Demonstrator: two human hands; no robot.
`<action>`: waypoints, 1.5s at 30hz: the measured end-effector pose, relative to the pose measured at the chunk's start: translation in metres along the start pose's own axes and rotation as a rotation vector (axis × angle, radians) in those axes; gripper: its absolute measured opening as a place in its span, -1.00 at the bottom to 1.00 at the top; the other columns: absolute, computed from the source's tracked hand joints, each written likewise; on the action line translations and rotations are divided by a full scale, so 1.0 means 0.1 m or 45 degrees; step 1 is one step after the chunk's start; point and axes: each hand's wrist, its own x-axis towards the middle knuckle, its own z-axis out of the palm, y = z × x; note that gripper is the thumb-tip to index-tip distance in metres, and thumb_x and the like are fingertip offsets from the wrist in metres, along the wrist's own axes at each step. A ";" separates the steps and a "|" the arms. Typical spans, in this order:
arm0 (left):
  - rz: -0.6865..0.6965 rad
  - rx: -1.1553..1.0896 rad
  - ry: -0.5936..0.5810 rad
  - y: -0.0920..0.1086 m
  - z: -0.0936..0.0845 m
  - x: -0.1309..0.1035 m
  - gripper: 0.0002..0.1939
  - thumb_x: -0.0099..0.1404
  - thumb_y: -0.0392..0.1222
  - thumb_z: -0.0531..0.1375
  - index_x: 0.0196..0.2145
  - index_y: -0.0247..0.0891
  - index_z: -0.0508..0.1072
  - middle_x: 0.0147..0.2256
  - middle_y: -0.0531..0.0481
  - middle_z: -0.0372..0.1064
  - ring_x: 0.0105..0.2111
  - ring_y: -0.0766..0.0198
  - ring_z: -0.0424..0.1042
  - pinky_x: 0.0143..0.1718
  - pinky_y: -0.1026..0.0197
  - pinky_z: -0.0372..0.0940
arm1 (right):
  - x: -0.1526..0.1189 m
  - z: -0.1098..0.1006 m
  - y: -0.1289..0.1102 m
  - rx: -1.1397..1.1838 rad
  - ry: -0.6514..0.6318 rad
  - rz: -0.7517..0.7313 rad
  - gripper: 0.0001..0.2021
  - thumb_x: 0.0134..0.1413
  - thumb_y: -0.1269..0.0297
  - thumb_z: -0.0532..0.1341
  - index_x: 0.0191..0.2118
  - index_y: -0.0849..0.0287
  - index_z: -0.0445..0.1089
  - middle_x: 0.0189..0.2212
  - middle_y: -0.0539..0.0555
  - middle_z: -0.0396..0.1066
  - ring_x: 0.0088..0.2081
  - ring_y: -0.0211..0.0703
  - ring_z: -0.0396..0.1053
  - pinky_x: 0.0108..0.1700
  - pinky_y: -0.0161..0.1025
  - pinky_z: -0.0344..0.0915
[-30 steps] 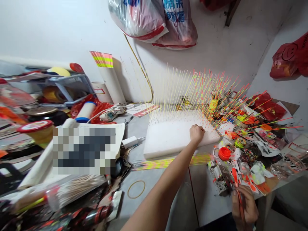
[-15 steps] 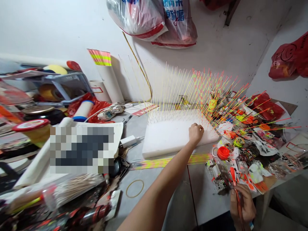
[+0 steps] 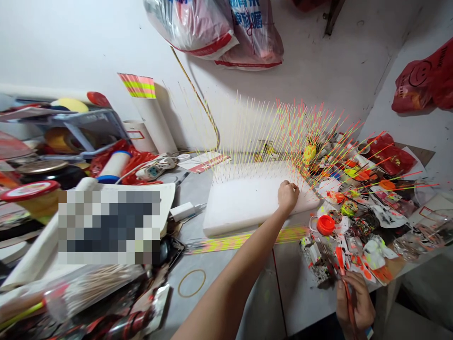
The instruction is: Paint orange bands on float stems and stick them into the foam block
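A thick white foam block lies on the grey table, with many thin yellow and red sticks standing in its back and right parts. My left hand is closed at the block's right part, fingertips pinched by the red-tipped sticks; what they hold is too small to make out. Low on the right, my right hand is closed round an orange-stained brush, its orange end pointing up. In front of the block lies a row of yellow and pink sticks.
Paint-stained jars and papers crowd the right side, with an orange pot among them. A rubber band lies at the front. Cotton swabs, a red-lidded jar and a white tube stand or lie left. Plastic bags hang above.
The view has shifted slightly, so the left-side items sit further left. Both hands keep nearly the same places and grips.
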 end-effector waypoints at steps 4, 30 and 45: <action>-0.013 0.021 -0.038 -0.02 0.01 0.01 -0.78 0.33 -0.27 0.15 -0.20 -0.19 0.62 -0.18 -0.12 0.40 -0.07 0.16 0.39 -0.05 0.21 0.27 | -0.02 -0.02 0.03 -0.045 -0.010 -0.064 -0.86 0.27 0.23 0.26 -0.19 0.20 0.41 -0.34 0.11 0.47 -0.28 -0.07 0.49 -0.25 -0.11 0.49; 0.061 0.206 -0.199 -0.01 -0.55 -0.78 -0.84 0.38 -0.18 0.18 -0.13 -0.18 0.53 -0.05 -0.13 0.42 0.06 0.11 0.35 0.04 0.09 0.23 | 0.19 0.01 -0.17 -0.027 0.051 -0.002 -0.96 0.24 0.34 0.23 -0.21 0.15 0.40 -0.36 0.09 0.46 -0.32 -0.08 0.49 -0.27 -0.09 0.47; -0.099 0.533 -0.335 -1.14 -1.60 -1.63 -0.73 0.38 -0.18 0.02 -0.22 -0.22 0.53 -0.11 -0.20 0.46 -0.02 -0.04 0.41 -0.07 -0.01 0.24 | 0.64 -0.21 -0.04 0.219 -0.116 0.759 -0.61 0.08 -0.06 0.35 -0.18 0.18 0.42 -0.32 0.13 0.54 -0.38 -0.11 0.53 -0.30 -0.20 0.46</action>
